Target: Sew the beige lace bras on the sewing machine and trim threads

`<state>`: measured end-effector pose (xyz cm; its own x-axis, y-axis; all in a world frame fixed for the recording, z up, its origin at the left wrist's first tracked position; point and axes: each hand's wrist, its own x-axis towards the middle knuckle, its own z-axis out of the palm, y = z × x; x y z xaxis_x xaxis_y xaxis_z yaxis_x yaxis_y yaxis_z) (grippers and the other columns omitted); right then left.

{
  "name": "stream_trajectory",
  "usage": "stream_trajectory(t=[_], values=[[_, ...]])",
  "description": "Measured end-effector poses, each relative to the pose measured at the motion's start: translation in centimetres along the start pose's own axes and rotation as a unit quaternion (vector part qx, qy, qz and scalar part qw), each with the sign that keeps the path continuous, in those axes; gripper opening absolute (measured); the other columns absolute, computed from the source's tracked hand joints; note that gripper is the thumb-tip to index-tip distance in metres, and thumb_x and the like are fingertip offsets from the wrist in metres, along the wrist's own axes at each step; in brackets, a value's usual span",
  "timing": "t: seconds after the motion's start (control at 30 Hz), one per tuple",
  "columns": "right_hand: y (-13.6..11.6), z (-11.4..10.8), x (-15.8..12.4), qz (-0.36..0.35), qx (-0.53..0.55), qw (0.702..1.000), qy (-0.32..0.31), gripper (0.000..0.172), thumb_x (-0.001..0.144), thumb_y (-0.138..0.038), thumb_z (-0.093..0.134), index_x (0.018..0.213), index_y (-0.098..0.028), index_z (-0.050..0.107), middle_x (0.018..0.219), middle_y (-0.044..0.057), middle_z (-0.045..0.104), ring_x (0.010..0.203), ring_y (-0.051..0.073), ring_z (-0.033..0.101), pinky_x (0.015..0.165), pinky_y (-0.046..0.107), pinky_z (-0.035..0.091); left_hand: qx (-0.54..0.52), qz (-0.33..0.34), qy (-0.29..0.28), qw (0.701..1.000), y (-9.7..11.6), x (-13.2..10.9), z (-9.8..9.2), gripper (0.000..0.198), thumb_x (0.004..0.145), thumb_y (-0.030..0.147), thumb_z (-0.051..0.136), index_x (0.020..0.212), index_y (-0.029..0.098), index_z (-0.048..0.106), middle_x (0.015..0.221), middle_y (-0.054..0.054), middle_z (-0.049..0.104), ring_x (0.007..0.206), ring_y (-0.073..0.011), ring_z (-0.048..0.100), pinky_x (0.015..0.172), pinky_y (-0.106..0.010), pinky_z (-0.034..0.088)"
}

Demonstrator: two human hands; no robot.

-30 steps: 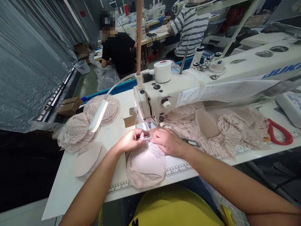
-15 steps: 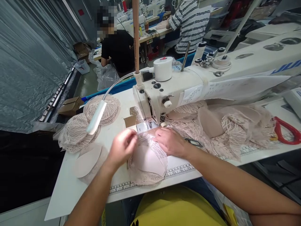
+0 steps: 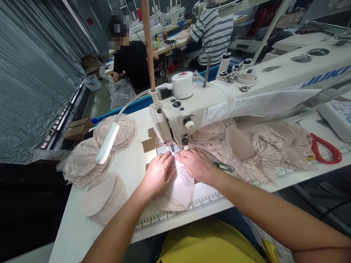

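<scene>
A beige lace cup piece [image 3: 178,190] lies in front of the needle area of a white sewing machine [image 3: 189,109]. My left hand [image 3: 160,173] rests on the piece's left side, its fingers together near the presser foot and covering part of the lace. On the upper right edge is my right hand [image 3: 196,164], fingers bent and pressed together on the fabric. The fingertips of both hands are close to each other, just below the needle. Whether fabric is pinched between the fingers is partly hidden.
Lace cups [image 3: 116,133] are stacked at the left beside a lamp [image 3: 108,142]; a single cup [image 3: 100,197] lies nearer. To the right are piled lace pieces [image 3: 263,146], small snips [image 3: 223,167] and red-handled scissors [image 3: 329,149]. Two people sit at machines beyond.
My left hand has moved right and flattened onto the lace piece, close to my right hand. The piece's left part is now covered. The whole view has shifted slightly.
</scene>
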<state>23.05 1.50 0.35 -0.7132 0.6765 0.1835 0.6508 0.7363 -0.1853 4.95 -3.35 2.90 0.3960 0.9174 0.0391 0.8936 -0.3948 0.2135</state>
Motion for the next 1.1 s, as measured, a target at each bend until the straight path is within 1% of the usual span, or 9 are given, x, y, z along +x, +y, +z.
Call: stream_trajectory(t=[0.13,0.3,0.47,0.57,0.7,0.83,0.9,0.97,1.1], values=[[-0.1,0.1,0.2,0.018,0.001,1.000,-0.002,0.031,0.086,-0.011,0.045,0.107,-0.021,0.065,0.086,0.007,0.062,0.078,0.020,0.051,0.069,0.032,0.034,-0.004,0.013,-0.012,1.000,-0.9,0.4,0.2,0.045,0.088,0.027,0.046,0.128,0.008,0.051,0.136,-0.018,0.050,0.124,-0.0286,0.046,0.103,-0.045,0.042],[-0.5,0.0,0.5,0.030,-0.011,0.999,-0.007,0.027,0.087,-0.013,0.044,0.101,-0.020,0.066,0.084,0.007,0.062,0.076,0.019,0.051,0.067,0.031,0.033,-0.008,0.060,-0.030,0.998,-2.7,1.0,0.0,0.048,0.088,0.027,0.046,0.132,0.009,0.048,0.140,-0.017,0.045,0.128,-0.0276,0.043,0.107,-0.044,0.037],[-0.5,0.0,0.5,0.027,-0.018,0.999,0.005,0.023,0.087,-0.014,0.045,0.094,-0.019,0.066,0.082,0.006,0.062,0.074,0.018,0.051,0.065,0.031,0.032,0.003,0.087,-0.059,0.994,-3.8,1.6,-0.4,0.051,0.086,0.024,0.046,0.135,0.011,0.046,0.142,-0.016,0.043,0.131,-0.0280,0.040,0.108,-0.047,0.033],[-0.2,0.2,0.3,0.005,-0.001,1.000,0.016,0.022,0.086,-0.015,0.046,0.090,-0.019,0.067,0.082,0.005,0.061,0.073,0.018,0.051,0.064,0.030,0.032,0.011,0.081,-0.071,0.994,-3.9,1.4,-0.8,0.050,0.084,0.018,0.045,0.134,0.015,0.047,0.143,-0.014,0.043,0.131,-0.0291,0.039,0.107,-0.051,0.032],[0.6,0.8,0.0,-0.002,0.050,0.997,0.059,0.026,0.087,-0.013,0.045,0.093,-0.020,0.069,0.081,0.005,0.062,0.076,0.017,0.052,0.070,0.028,0.037,0.008,0.062,-0.012,0.998,-2.9,-0.1,-1.2,0.040,0.083,0.010,0.043,0.120,0.017,0.058,0.132,-0.013,0.053,0.126,-0.0292,0.043,0.103,-0.050,0.035],[1.1,1.1,-0.2,0.006,0.078,0.994,0.080,0.028,0.085,-0.009,0.045,0.095,-0.020,0.069,0.082,0.005,0.064,0.079,0.017,0.055,0.075,0.027,0.040,-0.044,0.058,0.041,0.997,-1.0,-1.3,-0.8,0.027,0.084,0.020,0.050,0.109,0.015,0.060,0.106,-0.012,0.063,0.098,-0.0246,0.057,0.085,-0.040,0.046],[1.1,1.1,-0.1,0.006,0.085,0.993,0.081,0.029,0.084,-0.009,0.045,0.095,-0.020,0.069,0.082,0.005,0.064,0.079,0.017,0.056,0.076,0.027,0.041,-0.040,0.045,0.050,0.997,-0.4,-1.5,-0.2,0.017,0.087,0.022,0.048,0.093,0.015,0.063,0.087,-0.010,0.064,0.083,-0.0223,0.057,0.073,-0.037,0.046],[1.0,0.8,-0.1,0.008,0.090,0.993,0.081,0.029,0.083,-0.008,0.045,0.094,-0.020,0.070,0.083,0.005,0.065,0.079,0.017,0.057,0.076,0.027,0.041,-0.045,0.037,0.063,0.996,-0.3,-1.5,0.3,0.020,0.089,0.019,0.043,0.079,0.016,0.060,0.076,-0.007,0.061,0.074,-0.0201,0.055,0.068,-0.034,0.043],[0.8,0.0,-0.2,0.013,0.095,0.993,0.072,0.030,0.083,-0.007,0.044,0.093,-0.019,0.070,0.085,0.005,0.066,0.080,0.017,0.058,0.075,0.027,0.042,-0.102,0.014,0.086,0.991,-1.0,-1.7,0.9,0.017,0.089,0.017,0.042,0.075,0.018,0.052,0.075,-0.005,0.057,0.071,-0.0181,0.051,0.066,-0.032,0.042]])
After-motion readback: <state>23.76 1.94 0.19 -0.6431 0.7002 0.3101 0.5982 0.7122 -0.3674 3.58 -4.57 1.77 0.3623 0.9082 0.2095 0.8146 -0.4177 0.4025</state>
